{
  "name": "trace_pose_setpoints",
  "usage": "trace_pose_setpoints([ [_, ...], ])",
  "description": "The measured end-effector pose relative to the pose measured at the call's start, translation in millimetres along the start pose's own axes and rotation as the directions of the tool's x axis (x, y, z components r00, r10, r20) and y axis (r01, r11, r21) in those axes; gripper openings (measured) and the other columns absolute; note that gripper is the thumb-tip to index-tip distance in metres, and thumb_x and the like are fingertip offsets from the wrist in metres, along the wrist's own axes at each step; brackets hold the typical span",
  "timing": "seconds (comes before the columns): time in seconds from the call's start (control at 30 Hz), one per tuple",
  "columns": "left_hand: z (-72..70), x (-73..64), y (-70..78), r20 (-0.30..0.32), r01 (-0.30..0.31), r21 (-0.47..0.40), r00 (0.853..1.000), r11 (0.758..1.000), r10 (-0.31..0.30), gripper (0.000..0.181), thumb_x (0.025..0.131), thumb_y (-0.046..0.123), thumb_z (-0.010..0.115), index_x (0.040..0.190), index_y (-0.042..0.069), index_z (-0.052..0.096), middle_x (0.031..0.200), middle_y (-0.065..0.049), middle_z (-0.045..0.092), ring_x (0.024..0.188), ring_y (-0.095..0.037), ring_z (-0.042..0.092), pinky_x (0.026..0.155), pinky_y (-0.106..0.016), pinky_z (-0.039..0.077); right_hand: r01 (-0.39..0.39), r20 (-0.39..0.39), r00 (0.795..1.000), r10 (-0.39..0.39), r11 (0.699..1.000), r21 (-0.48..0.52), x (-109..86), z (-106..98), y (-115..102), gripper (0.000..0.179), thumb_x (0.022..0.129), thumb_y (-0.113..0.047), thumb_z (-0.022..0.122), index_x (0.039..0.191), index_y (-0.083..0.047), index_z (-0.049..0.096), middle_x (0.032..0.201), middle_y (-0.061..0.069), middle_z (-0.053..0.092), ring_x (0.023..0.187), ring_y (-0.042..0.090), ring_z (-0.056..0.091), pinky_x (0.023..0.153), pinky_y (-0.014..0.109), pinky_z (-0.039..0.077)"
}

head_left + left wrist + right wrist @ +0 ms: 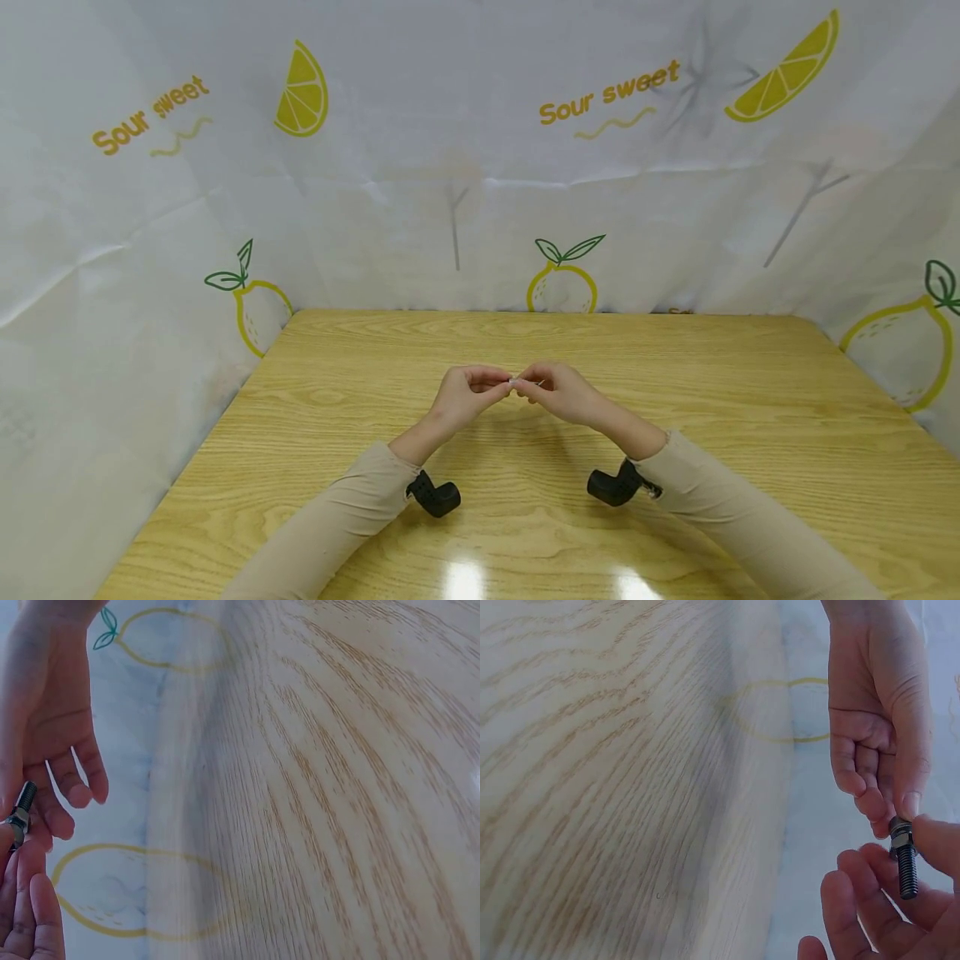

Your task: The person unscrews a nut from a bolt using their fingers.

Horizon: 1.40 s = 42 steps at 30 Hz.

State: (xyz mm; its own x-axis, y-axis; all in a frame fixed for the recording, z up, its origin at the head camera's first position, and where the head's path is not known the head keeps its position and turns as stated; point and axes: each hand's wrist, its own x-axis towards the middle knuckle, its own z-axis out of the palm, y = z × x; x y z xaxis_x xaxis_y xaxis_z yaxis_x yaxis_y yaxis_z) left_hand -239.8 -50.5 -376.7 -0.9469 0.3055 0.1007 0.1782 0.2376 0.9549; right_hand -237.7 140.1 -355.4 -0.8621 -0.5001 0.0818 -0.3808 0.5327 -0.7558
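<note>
Above the wooden table (517, 500), a bolt (907, 879) is held between the fingertips of both hands. Its head end is pinched by the left hand (467, 398); the nut (901, 841) is gripped by the right hand (567, 395). The long axis is set crosswise, hand to hand, the threaded tip pointed toward the right palm, to which it is nearer. Beyond, a lemon-printed curtain (405, 100) is hung.

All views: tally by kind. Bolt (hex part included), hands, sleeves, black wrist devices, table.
Bolt: 1
Left hand and right hand: 2
Left sleeve and right sleeve: 2
Black wrist devices: 2
Table: 1
Total: 8
</note>
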Motion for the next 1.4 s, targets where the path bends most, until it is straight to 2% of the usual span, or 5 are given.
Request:
trace_pose_setpoints([
  [0.3, 0.5, 0.1, -0.7, -0.008, 0.018, -0.008, 1.000, 1.000, -0.018, 0.023, 0.088, 0.012, 0.065, 0.106, 0.000, 0.069, 0.107, -0.018, 0.069, 0.091, -0.025, 0.068, 0.076, -0.028, 0.056, 0.026, -0.026, 0.999, -0.025, 0.999, 0.021, -0.5, 1.0, 0.2, 0.029, 0.092, -0.019, 0.061, 0.113, 0.001, 0.058, 0.109, 0.019, 0.062, 0.088, 0.025, 0.065, 0.076, 0.032, 0.055],
  [0.57, -1.0, -2.0, -1.1, 0.014, -0.002, -0.013, 1.000, 1.000, 0.002, 0.024, 0.088, 0.017, 0.065, 0.108, 0.003, 0.069, 0.108, -0.016, 0.069, 0.092, -0.023, 0.068, 0.078, -0.028, 0.056, -0.013, 0.003, 1.000, 0.013, 1.000, 0.010, -0.5, 0.8, -0.2, 0.029, 0.097, -0.023, 0.051, 0.108, 0.001, 0.063, 0.104, 0.023, 0.065, 0.091, 0.037, 0.064, 0.073, 0.033, 0.054],
  [0.77, -0.5, -1.6, -1.1, 0.004, 0.000, -0.011, 1.000, 1.000, 0.000, 0.024, 0.088, 0.017, 0.066, 0.107, 0.002, 0.069, 0.108, -0.016, 0.068, 0.093, -0.027, 0.067, 0.078, -0.030, 0.056, 0.021, -0.034, 0.999, -0.020, 0.999, 0.041, 0.4, 1.1, 1.0, 0.026, 0.091, -0.017, 0.062, 0.110, 0.001, 0.059, 0.105, 0.019, 0.063, 0.087, 0.029, 0.066, 0.074, 0.031, 0.055],
  [1.0, 0.2, 0.0, -2.4, -0.007, 0.017, -0.019, 1.000, 1.000, -0.017, 0.024, 0.088, 0.015, 0.066, 0.108, 0.002, 0.069, 0.109, -0.017, 0.068, 0.094, -0.029, 0.067, 0.080, -0.032, 0.056, 0.020, -0.003, 1.000, -0.020, 1.000, -0.004, 2.7, 0.8, 2.8, 0.029, 0.096, -0.024, 0.052, 0.108, 0.000, 0.064, 0.104, 0.021, 0.066, 0.090, 0.033, 0.064, 0.072, 0.029, 0.054],
  [1.4, -0.3, -0.4, -1.6, -0.006, 0.037, -0.027, 0.999, 0.999, -0.037, 0.024, 0.087, 0.016, 0.066, 0.107, 0.003, 0.069, 0.109, -0.016, 0.068, 0.092, -0.025, 0.067, 0.078, -0.028, 0.056, 0.028, -0.025, 0.999, -0.028, 1.000, 0.011, 1.4, 1.1, 0.8, 0.029, 0.095, -0.022, 0.056, 0.112, 0.001, 0.061, 0.107, 0.021, 0.063, 0.090, 0.030, 0.064, 0.073, 0.030, 0.054],
])
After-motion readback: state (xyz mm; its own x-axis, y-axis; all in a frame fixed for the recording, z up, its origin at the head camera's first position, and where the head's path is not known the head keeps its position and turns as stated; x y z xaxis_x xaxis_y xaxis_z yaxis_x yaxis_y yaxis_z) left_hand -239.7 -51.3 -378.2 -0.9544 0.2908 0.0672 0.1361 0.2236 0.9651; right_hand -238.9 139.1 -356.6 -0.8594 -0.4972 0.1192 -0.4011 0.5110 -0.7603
